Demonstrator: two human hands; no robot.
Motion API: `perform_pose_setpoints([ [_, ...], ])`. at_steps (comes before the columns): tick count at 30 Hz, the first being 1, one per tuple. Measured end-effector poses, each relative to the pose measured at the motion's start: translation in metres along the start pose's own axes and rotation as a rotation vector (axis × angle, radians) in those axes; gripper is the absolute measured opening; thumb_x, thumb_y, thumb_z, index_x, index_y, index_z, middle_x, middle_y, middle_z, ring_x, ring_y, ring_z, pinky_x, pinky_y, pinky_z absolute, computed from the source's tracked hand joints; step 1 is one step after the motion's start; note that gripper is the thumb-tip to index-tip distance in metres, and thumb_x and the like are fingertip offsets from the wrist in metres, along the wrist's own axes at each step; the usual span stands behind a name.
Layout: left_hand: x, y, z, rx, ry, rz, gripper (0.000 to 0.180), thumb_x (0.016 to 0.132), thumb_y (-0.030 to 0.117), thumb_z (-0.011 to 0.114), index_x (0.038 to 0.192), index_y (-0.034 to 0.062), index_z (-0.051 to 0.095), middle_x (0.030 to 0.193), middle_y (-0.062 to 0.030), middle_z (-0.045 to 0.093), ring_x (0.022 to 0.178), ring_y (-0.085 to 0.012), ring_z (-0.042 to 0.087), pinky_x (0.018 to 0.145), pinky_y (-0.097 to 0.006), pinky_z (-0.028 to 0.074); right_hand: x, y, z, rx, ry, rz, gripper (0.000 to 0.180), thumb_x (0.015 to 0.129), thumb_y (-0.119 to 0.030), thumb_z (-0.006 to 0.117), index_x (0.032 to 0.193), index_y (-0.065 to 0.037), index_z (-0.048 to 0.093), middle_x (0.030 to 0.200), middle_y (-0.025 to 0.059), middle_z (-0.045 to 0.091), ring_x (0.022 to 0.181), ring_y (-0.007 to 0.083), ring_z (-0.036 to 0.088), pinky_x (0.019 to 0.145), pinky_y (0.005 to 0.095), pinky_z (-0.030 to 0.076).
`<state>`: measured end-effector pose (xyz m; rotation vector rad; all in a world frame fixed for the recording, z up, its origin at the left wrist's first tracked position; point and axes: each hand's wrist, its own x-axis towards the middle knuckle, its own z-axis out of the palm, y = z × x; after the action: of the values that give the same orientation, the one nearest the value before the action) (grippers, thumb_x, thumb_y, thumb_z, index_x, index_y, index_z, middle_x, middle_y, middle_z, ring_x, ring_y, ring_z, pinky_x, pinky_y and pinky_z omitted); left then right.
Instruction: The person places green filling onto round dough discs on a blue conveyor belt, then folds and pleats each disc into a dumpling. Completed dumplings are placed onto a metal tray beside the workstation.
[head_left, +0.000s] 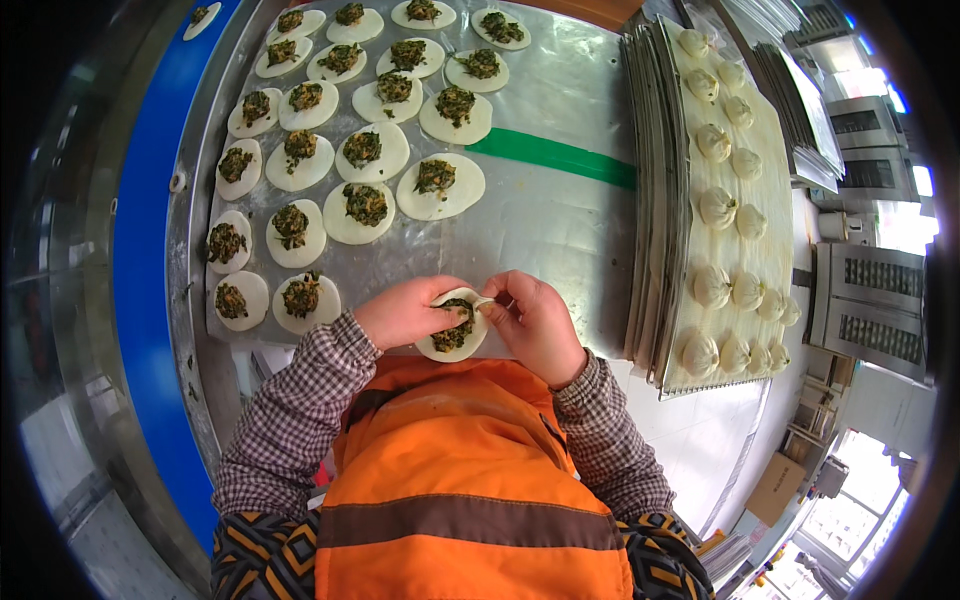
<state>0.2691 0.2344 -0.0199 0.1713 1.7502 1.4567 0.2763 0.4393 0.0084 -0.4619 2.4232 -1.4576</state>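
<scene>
1. Here we are, mid-pinch: the right hand [535, 325] has thumb and fingers squeezed on the upper-right edge of a dough round [480, 338], while the left hand [405, 315] cups its left side, thumb over the dark green filling [450, 337].
2. That round sits between the hands, at the near edge of the metal desk [560, 240], and it looks barely begun: one gathered tip, the rest wide open.
3. Over to the right, the done side: closed, pleated buns [717, 208] stand on the lined top tray [690, 250] of a stack. They look fully shaped.
4. Now the left and far part of the desk, and plenty remains: rows of open rounds [360, 212], each topped with filling, none folded.
5. One more topped round [202, 20] lies on the blue strip [150, 210], also open. By my reckoning, there's a good deal left.
</scene>
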Motion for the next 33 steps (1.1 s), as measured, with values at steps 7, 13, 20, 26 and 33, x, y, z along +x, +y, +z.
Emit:
perform_pose_setpoints([
  [7,-0.004,0.003,-0.002,-0.688,0.01,-0.021,0.031,0.092,0.011,0.058,0.123,0.0039,0.054,0.109,-0.0048,0.061,0.101,-0.0135,0.059,0.087,-0.028,0.05,-0.004,0.001,-0.001,-0.022,0.03,-0.044,0.016,0.082,0.001,0.062,0.096,0.0,0.057,0.081,0.015,0.062,0.068,0.0278,0.061,0.061,0.0321,0.048],
  [13,-0.003,-0.003,0.011,-0.422,0.13,0.081,0.032,0.092,0.013,0.06,0.123,0.0037,0.055,0.109,-0.0041,0.061,0.101,-0.0124,0.058,0.086,-0.027,0.049,-0.003,0.0,0.004,0.498,0.009,0.28,0.007,0.087,0.001,0.06,0.094,0.002,0.057,0.079,0.0063,0.062,0.066,0.0119,0.057,0.059,0.024,0.046],
  [20,0.008,-0.001,-0.005,-0.001,-0.026,-0.029,0.036,0.088,0.008,0.06,0.123,0.0025,0.053,0.109,-0.0063,0.063,0.098,-0.013,0.06,0.087,-0.029,0.049,-0.005,0.002,0.009,0.427,0.012,0.209,0.007,0.087,0.003,0.057,0.094,0.003,0.058,0.075,0.0074,0.061,0.062,0.0122,0.056,0.057,0.0243,0.047],
  [26,0.002,0.0,-0.006,-0.355,-0.024,-0.004,0.036,0.092,0.015,0.057,0.126,0.0052,0.052,0.114,-0.0067,0.06,0.093,-0.0119,0.061,0.068,-0.025,0.053,-0.007,0.009,0.012,0.242,0.048,0.218,0.013,0.086,0.004,0.057,0.099,0.003,0.057,0.074,0.0098,0.063,0.063,0.0147,0.063,0.059,0.0249,0.049],
  [33,-0.004,0.007,0.008,-0.289,0.144,-0.079,0.034,0.092,0.015,0.055,0.125,0.0068,0.053,0.092,-0.0014,0.063,0.063,-0.0056,0.056,0.045,-0.02,0.044,-0.005,0.004,0.012,0.186,0.111,0.205,0.018,0.083,0.002,0.06,0.101,0.002,0.058,0.075,0.0135,0.063,0.065,0.0217,0.063,0.061,0.0295,0.05],
])
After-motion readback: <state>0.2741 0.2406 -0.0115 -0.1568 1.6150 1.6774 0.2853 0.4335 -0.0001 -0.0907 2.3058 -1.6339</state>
